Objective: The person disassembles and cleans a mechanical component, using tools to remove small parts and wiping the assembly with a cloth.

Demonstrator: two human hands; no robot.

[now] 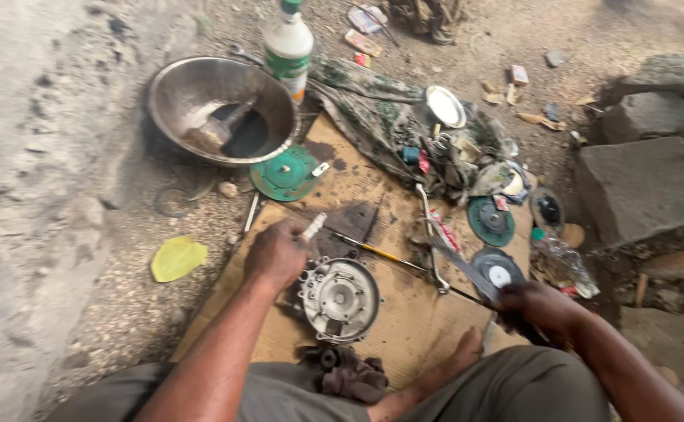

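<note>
My left hand (278,252) is closed around a short white-tipped tool (313,226), right above a round grey metal engine cover (339,298) lying on oily cardboard (404,328). My right hand (536,305) grips the dark handle of a long flat blade (459,267) that points up and left across the cardboard. A yellow-handled screwdriver (379,252) lies between the two hands. A dark rag (354,378) sits near my knees.
A steel bowl (171,92) with dark liquid and a part in it stands at upper left, beside a white bottle (288,45). Green discs (283,173) (490,221), a camouflage cloth (373,109) with small parts, and stone blocks (641,186) lie around.
</note>
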